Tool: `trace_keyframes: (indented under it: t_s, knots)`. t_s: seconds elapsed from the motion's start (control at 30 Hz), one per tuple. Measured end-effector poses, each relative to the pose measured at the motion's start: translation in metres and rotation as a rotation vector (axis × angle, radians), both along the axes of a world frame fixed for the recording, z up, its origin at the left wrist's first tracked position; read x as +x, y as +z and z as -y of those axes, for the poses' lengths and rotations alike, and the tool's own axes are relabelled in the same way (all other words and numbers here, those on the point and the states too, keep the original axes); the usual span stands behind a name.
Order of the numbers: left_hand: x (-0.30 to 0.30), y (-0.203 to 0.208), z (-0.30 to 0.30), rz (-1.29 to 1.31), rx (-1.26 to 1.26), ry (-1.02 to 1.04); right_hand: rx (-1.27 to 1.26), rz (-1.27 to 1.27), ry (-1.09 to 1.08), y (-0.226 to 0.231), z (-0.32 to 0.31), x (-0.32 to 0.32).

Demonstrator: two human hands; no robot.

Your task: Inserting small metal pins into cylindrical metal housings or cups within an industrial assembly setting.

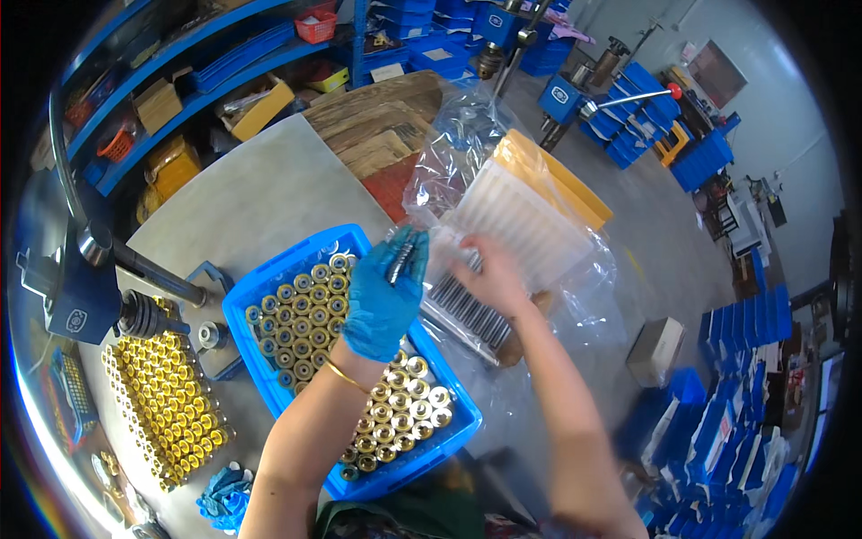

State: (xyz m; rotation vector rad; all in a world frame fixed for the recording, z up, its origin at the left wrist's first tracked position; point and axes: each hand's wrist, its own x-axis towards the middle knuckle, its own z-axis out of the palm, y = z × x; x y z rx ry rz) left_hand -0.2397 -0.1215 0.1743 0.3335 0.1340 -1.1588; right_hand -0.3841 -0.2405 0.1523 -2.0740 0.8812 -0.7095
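Observation:
My left hand [384, 301], in a blue glove, is closed around a few metal pins [401, 259] that stick up past the fingers. It hovers over the far right edge of a blue bin [241, 314] of round metal fittings [303, 314]. My bare right hand [493, 278] is over an open carton lined with clear plastic film [435, 175]. Its fingers are bent in; what they hold, if anything, cannot be made out. Below that hand lie rows of metal pins [471, 310]. Beyond it rises a white ribbed tray [521, 225].
Left of the bin, a press [85, 278] stands beside stacked gold-coloured fittings [171, 404]. Crumpled blue gloves [224, 494] lie near the front. Blue shelving [197, 76] runs along the back left. Blue bins [709, 440] are stacked at the right, near a small carton [655, 350].

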Motion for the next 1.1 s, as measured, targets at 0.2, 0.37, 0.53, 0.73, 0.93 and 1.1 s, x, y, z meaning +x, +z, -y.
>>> trace_keyframes:
  t_s: [0.2, 0.37, 0.53, 0.73, 0.93, 1.1]
  knots:
    - [0.02, 0.014, -0.027, 0.017, 0.033, -0.044, -0.274, -0.674, 0.176, -0.022, -0.025, 0.016]
    - [0.012, 0.011, -0.026, -0.014, 0.077, -0.117, -0.175, -0.252, 0.077, -0.012, -0.017, 0.007]
    - [0.019, -0.036, -0.018, 0.187, -0.342, -0.204, -0.168, 0.181, 0.202, 0.053, -0.069, 0.038]
    - [0.028, -0.011, -0.028, -0.108, -0.094, -0.104, -0.199, 0.089, 0.052, 0.004, -0.007, 0.015]
    - [0.041, -0.013, -0.033, -0.083, -0.143, -0.045, -0.181, -0.427, 0.15, -0.043, 0.03, -0.03]
    - [0.033, 0.002, -0.035, -0.044, -0.078, -0.079, -0.127, -0.495, 0.117, -0.033, 0.031, -0.02]
